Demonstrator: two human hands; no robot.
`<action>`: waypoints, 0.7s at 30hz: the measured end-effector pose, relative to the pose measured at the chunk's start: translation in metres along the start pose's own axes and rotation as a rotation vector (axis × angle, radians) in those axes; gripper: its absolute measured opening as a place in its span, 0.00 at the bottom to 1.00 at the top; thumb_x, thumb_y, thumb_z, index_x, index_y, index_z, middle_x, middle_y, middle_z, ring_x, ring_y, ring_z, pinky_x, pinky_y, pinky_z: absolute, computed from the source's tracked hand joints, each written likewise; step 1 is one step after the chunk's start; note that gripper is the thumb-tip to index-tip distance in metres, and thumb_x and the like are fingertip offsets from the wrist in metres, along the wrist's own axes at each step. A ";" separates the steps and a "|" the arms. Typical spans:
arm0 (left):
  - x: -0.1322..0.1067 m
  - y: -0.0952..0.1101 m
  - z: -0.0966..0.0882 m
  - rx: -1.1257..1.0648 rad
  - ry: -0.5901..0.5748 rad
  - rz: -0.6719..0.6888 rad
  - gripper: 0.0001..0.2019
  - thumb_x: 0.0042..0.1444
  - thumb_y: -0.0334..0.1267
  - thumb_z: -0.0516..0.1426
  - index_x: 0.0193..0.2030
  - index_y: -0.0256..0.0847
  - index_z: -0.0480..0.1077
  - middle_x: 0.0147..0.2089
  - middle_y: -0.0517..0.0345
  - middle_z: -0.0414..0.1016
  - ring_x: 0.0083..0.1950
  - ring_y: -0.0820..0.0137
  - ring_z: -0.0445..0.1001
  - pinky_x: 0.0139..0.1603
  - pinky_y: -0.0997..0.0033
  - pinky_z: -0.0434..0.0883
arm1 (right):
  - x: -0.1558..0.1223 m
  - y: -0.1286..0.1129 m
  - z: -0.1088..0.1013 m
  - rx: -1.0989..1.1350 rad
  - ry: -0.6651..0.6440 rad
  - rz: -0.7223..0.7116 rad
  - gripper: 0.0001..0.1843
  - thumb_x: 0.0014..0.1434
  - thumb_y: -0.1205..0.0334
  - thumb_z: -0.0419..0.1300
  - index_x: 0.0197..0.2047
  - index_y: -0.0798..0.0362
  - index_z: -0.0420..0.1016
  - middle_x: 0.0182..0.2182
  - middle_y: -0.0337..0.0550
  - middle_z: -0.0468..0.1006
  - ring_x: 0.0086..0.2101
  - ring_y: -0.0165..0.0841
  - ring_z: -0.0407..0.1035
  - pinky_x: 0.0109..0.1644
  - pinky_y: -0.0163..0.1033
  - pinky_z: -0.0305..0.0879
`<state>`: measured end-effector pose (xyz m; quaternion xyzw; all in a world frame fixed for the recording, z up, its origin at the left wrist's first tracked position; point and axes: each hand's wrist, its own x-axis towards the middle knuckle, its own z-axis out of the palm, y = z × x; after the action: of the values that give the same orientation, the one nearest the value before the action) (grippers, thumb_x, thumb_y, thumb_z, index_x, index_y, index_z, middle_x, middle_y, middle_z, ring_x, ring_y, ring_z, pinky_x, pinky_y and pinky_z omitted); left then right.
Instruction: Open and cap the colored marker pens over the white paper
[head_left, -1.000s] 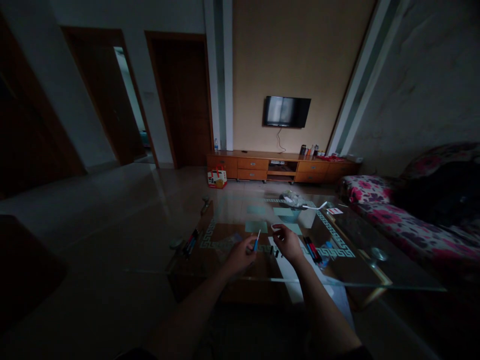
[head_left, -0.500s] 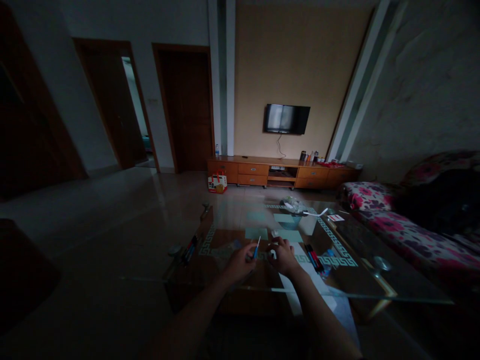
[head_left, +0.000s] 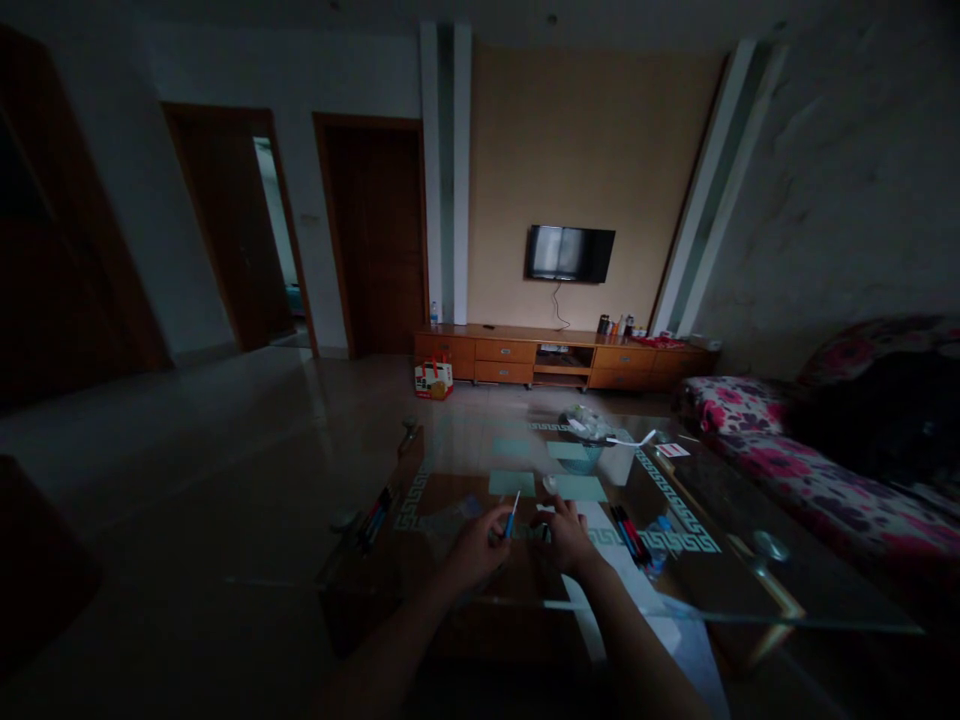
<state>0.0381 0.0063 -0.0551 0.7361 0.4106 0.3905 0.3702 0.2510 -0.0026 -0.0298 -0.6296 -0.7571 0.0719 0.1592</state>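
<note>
Above the glass table (head_left: 450,480), the left hand (head_left: 480,548) grips a blue stick (head_left: 509,525) in closed fingers, pale tip up; the right hand (head_left: 568,540) angles down, fingers half-curled by a black piece (head_left: 545,534), its hold unclear. Beyond, a TV (head_left: 571,254) hangs over a cabinet (head_left: 506,351)

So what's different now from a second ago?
The right hand moved away from the small white object, back toward the person, to a small black piece; I can't tell if it grips it. The left hand still holds the blue pen-like tool.
</note>
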 end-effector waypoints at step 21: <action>-0.007 0.023 0.005 -0.371 0.028 -0.200 0.29 0.49 0.33 0.61 0.60 0.40 0.63 0.37 0.55 0.75 0.30 0.70 0.75 0.31 0.72 0.71 | -0.016 -0.059 -0.028 0.536 0.330 -0.117 0.10 0.60 0.66 0.53 0.37 0.52 0.76 0.34 0.45 0.78 0.34 0.36 0.72 0.39 0.37 0.65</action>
<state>0.0474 -0.0102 -0.0398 0.6054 0.4077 0.4311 0.5305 0.2082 -0.0323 0.0124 -0.5238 -0.7100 0.1563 0.4440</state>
